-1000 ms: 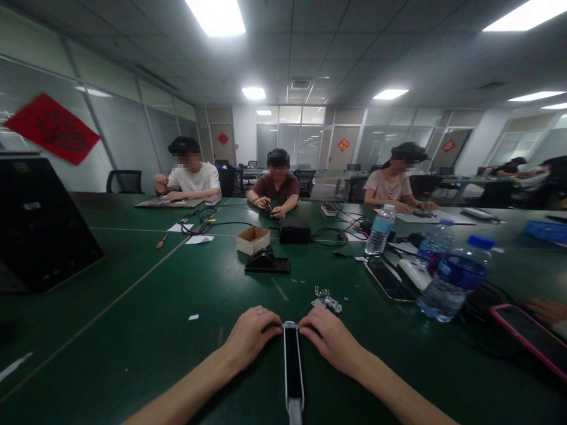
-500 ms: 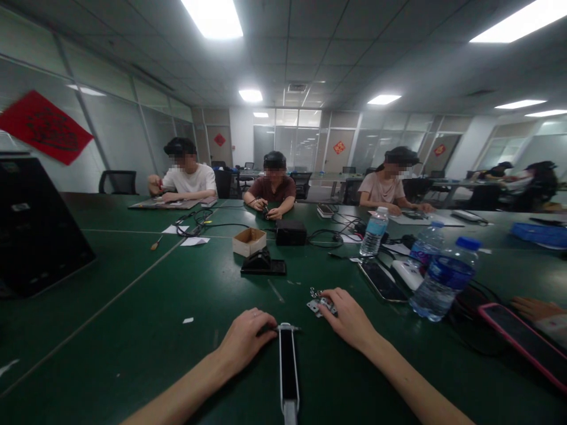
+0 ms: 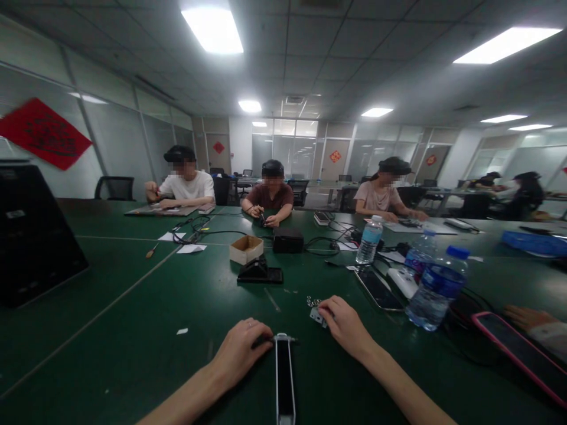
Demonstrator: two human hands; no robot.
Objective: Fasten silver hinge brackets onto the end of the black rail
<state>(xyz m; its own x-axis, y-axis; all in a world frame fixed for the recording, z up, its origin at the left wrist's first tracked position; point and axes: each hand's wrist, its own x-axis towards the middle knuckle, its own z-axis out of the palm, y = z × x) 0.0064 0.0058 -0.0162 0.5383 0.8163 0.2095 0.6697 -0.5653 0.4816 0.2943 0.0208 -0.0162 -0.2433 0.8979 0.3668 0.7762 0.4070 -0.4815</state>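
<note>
A long narrow bar (image 3: pixel 284 381) with a silver metal frame and a black inlay lies on the green table, pointing away from me. My left hand (image 3: pixel 241 354) curls around its far end, with the fingers touching the frame. To the right, my right hand (image 3: pixel 348 326) rests its fingertips on a small metal bracket (image 3: pixel 317 317), partly hiding it. A little cluster of small metal nuts or rings (image 3: pixel 313 301) sits just beyond the bracket.
Ahead stand a cardboard box (image 3: pixel 246 249), a black stand on a flat base (image 3: pixel 259 273) and a black box (image 3: pixel 287 241). To the right lie water bottles (image 3: pixel 436 289), phones (image 3: pixel 378 289) and a co-worker's hand (image 3: pixel 525 317). Several co-workers sit beyond, among cables.
My right hand has moved off the bar, up and right, onto the metal bracket. My left hand stays at the bar's end, and the whole view has shifted slightly.
</note>
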